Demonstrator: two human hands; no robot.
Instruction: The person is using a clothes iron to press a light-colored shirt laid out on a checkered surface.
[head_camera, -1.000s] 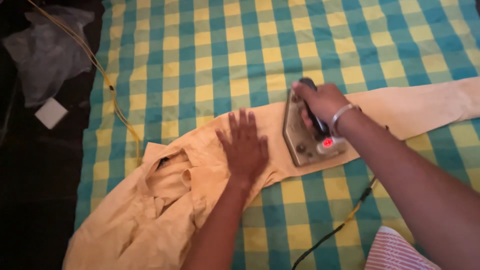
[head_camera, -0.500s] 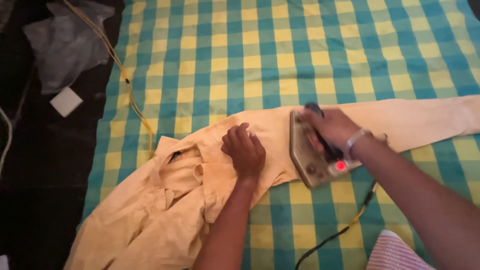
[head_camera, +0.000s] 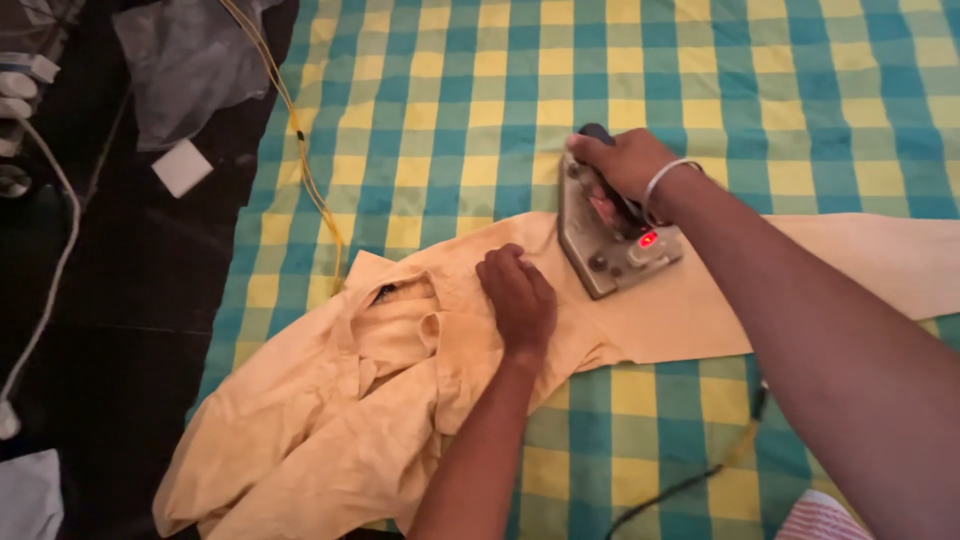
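Observation:
A pale yellow shirt (head_camera: 330, 420) lies crumpled at the lower left, with one sleeve stretched out to the right edge. My right hand (head_camera: 625, 165) grips the dark handle of a metal clothes iron (head_camera: 610, 235), whose red light glows. The iron rests on the sleeve near the shoulder. My left hand (head_camera: 517, 297) is curled into a fist and presses down on the shirt just left of the iron, beside the collar.
Everything lies on a blue, green and yellow checked cloth (head_camera: 720, 90). A yellow cord (head_camera: 300, 140) runs along its left edge. A dark floor at left holds a plastic bag (head_camera: 185, 65), a small white block (head_camera: 182, 167) and a white cable (head_camera: 50, 270). The iron's dark cord (head_camera: 670, 490) trails at the bottom.
My left hand has gone from flat with spread fingers to a curled fist on the shirt. The iron has stayed on the sleeve by the shoulder; the view has shifted.

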